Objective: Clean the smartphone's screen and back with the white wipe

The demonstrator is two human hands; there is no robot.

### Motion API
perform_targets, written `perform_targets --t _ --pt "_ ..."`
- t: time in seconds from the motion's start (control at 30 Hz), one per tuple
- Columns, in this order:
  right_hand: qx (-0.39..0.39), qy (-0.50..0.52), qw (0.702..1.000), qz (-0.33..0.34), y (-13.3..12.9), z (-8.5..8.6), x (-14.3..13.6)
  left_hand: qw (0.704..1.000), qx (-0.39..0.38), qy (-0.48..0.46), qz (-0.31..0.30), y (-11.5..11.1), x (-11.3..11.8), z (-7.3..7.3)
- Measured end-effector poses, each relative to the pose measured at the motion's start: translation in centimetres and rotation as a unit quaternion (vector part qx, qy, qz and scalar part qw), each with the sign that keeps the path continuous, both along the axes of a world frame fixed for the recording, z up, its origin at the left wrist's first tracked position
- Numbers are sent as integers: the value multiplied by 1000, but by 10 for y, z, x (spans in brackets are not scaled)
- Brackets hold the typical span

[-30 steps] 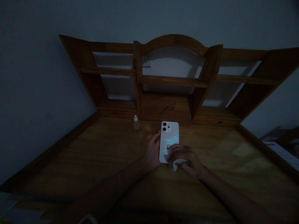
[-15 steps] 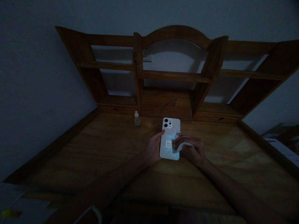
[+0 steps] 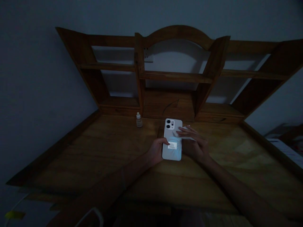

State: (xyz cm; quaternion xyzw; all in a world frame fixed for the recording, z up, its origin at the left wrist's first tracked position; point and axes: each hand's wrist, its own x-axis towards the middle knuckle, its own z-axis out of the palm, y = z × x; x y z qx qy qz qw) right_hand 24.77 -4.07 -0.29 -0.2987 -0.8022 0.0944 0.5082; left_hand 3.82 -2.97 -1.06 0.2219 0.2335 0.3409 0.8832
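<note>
A white smartphone (image 3: pixel 168 153) is held upright over the desk, its back with the camera block and a small printed label facing me. My left hand (image 3: pixel 156 151) grips its left edge, the thumb resting on the back beside the label. On the phone's right side, my right hand (image 3: pixel 195 143) presses a thin white cloth or tissue (image 3: pixel 187 128) against the back, just below the cameras. The fingers lie over the cloth and hide part of it. Behind the phone, to the left, stands a small clear dropper bottle (image 3: pixel 139 122) with a white cap.
The wooden desk (image 3: pixel 106 151) carries a shelf unit (image 3: pixel 175 75) along its back, against the wall. A socket (image 3: pixel 148 56) shows behind the shelves. Papers (image 3: pixel 284 149) lie beyond the right edge. A yellow object (image 3: pixel 15 215) hangs by a cord at lower left.
My right hand has moved the cloth up the phone's back, from beside the label to nearer the cameras. My left thumb has slid down towards the label.
</note>
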Motion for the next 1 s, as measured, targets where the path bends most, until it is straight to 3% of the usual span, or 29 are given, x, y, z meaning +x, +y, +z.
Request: perform_targets --t 0.2,0.7,1.0 --pt "61 -42 996 -40 0 3 1 996 46 51 49 -5 4 8" --pt "48 -58 996 -52 -3 5 0 995 60 54 57 -8 4 14" --pt "50 -73 995 -53 -5 9 -1 997 46 32 55 -6 5 8"
